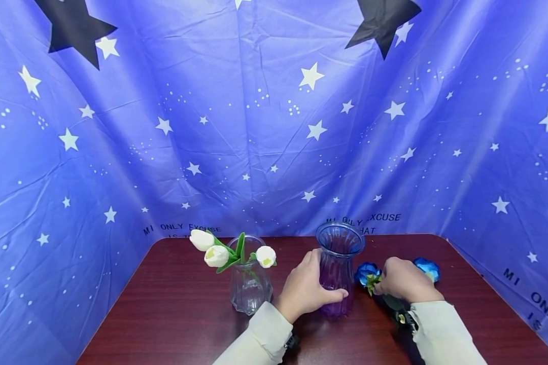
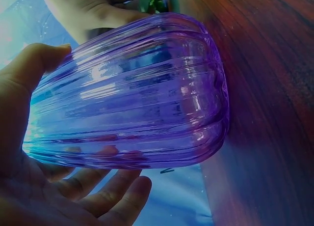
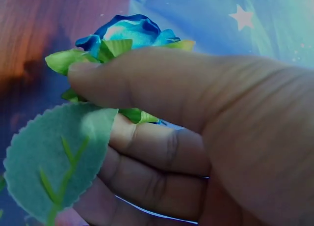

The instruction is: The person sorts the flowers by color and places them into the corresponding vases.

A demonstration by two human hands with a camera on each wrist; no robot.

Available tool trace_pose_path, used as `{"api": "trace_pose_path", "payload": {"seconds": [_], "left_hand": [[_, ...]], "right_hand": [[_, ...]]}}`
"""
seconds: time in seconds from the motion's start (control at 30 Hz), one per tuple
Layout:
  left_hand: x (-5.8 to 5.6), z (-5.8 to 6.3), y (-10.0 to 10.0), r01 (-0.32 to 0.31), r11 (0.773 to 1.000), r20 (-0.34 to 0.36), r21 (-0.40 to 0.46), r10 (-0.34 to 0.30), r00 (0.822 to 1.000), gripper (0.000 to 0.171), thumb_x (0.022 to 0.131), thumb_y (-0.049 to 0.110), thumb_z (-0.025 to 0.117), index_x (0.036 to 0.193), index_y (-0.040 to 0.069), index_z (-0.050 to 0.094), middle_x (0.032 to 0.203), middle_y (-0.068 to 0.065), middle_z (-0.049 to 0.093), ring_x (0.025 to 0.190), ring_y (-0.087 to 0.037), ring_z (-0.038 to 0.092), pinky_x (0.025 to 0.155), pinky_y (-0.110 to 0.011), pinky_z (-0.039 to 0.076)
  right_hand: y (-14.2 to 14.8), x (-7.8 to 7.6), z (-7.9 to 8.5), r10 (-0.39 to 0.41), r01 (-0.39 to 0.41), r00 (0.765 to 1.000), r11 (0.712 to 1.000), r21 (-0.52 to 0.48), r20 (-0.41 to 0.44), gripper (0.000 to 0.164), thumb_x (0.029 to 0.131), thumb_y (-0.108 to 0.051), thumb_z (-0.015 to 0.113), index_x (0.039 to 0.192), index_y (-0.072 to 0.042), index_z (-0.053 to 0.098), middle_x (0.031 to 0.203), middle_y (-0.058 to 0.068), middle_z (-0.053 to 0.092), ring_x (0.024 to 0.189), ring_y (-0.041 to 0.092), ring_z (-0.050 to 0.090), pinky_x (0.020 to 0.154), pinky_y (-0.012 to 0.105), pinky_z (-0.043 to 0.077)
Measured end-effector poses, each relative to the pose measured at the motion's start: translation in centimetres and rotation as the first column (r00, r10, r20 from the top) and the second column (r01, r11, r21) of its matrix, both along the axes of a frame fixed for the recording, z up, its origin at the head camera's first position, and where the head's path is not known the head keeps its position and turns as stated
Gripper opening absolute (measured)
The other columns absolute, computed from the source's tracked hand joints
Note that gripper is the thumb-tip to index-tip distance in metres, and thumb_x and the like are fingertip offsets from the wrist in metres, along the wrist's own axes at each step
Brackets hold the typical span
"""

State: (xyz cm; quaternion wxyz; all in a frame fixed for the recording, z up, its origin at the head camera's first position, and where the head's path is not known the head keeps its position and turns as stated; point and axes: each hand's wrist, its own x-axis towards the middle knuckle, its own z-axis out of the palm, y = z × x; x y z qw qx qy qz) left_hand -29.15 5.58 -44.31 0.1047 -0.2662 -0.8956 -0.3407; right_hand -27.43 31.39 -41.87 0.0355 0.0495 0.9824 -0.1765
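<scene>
Purple vase: this landmark [image 1: 343, 266] looks upright on the desk [image 1: 182, 314], with no stem visible inside
Left hand: it [image 1: 303, 289] holds the purple vase's side, thumb on the near face, fingers reaching round behind
Right hand: just right of the purple vase, it [image 1: 406, 281] pinches the nearer blue flower [image 1: 367, 271] below its bloom
Farther blue flower: its bloom [image 1: 426, 268] shows beyond the right hand, farther right of the purple vase
Clear vase: left of the purple vase, this one [image 1: 251, 299] bears white tulips [image 1: 216, 256]
Flowers so far: tulips seem done; both blue blooms are outside the purple vase, so that part looks left undone
</scene>
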Motion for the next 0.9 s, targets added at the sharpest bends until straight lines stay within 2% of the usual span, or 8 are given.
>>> {"api": "trace_pose_path", "payload": {"seconds": [0.27, 0.7, 0.8, 0.9], "left_hand": [[0.0, -0.1, -0.1, -0.002, 1.0, 0.009, -0.003, 0.002, 1.0, 0.098, 0.07, 0.062, 0.087, 0.147, 0.018, 0.044, 0.133, 0.004, 0.06, 0.11, -0.016, 0.067, 0.088, -0.033, 0.058], [0.0, -0.2, -0.1, 0.002, 1.0, 0.003, 0.012, -0.002, 1.0, 0.097, 0.07, 0.062, 0.087, 0.146, 0.019, 0.045, 0.131, 0.004, 0.061, 0.106, -0.014, 0.067, 0.085, -0.032, 0.058], [-0.1, -0.4, -0.1, 0.004, 1.0, -0.003, 0.013, -0.004, 1.0, 0.097, 0.07, 0.062, 0.087, 0.146, 0.019, 0.045, 0.131, 0.005, 0.061, 0.105, -0.014, 0.067, 0.084, -0.031, 0.058], [-0.1, -0.4, 0.0, 0.005, 1.0, -0.003, 0.011, -0.005, 1.0, 0.097, 0.07, 0.062, 0.087, 0.146, 0.02, 0.045, 0.131, 0.005, 0.06, 0.105, -0.013, 0.067, 0.084, -0.031, 0.058]], "right_hand": [[0.0, 0.3, 0.8, -0.005, 0.001, 0.997, 0.998, -0.056, -0.072, 0.051, 0.077, -0.03, 0.086, 0.05, -0.02, 0.044, 0.049, -0.008, 0.035, 0.044, 0.01, 0.037, 0.045, 0.028, 0.031], [-0.3, 1.0, 2.9, -0.005, -0.005, 0.977, 0.999, -0.047, -0.213, 0.05, 0.085, -0.034, 0.079, 0.055, -0.021, 0.042, 0.053, -0.01, 0.032, 0.049, 0.012, 0.037, 0.048, 0.029, 0.029], [-0.3, 1.2, 3.5, -0.009, -0.001, 0.965, 0.999, -0.039, -0.262, 0.044, 0.086, -0.032, 0.077, 0.057, -0.02, 0.047, 0.054, -0.009, 0.037, 0.052, 0.014, 0.039, 0.05, 0.03, 0.029], [-0.3, 1.4, 4.0, -0.02, 0.007, 0.951, 0.999, -0.046, -0.307, 0.029, 0.087, -0.031, 0.077, 0.065, -0.018, 0.064, 0.058, -0.007, 0.051, 0.056, 0.016, 0.045, 0.051, 0.032, 0.032]]}}
